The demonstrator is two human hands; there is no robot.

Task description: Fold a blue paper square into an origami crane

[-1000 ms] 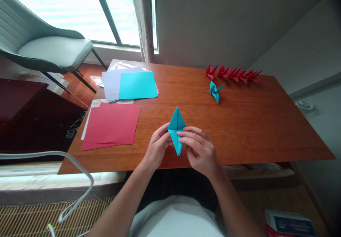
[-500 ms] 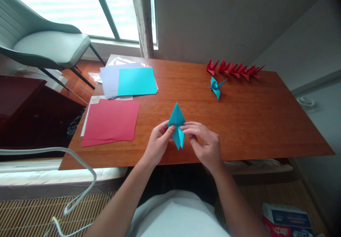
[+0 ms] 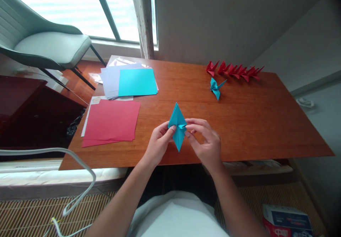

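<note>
A blue origami paper [image 3: 177,115], folded into a long diamond, is upright above the front part of the table. My left hand [image 3: 160,137] is closed on its left side, thumb pressed over the middle and the other fingers partly hidden behind. At the right corner, my right hand [image 3: 204,136] has its fingertips on the paper's edge, with the thumb just below them. A small crease or flap stands slightly apart near those fingertips. Beyond, a finished blue paper crane [image 3: 215,88] rests on the table, in front of a row of several red paper cranes [image 3: 234,70].
On the wooden table [image 3: 255,123], red paper sheets [image 3: 112,120] lie at the left. Blue sheets [image 3: 137,82] overlap pale ones [image 3: 109,82] behind them. A chair [image 3: 53,49] stands by the window. A white cable [image 3: 80,159] loops at the lower left.
My right fingers have shifted to the paper's right corner, with the thumb now closer to it. The two lower points, split before, now look like one. My left hand keeps its hold.
</note>
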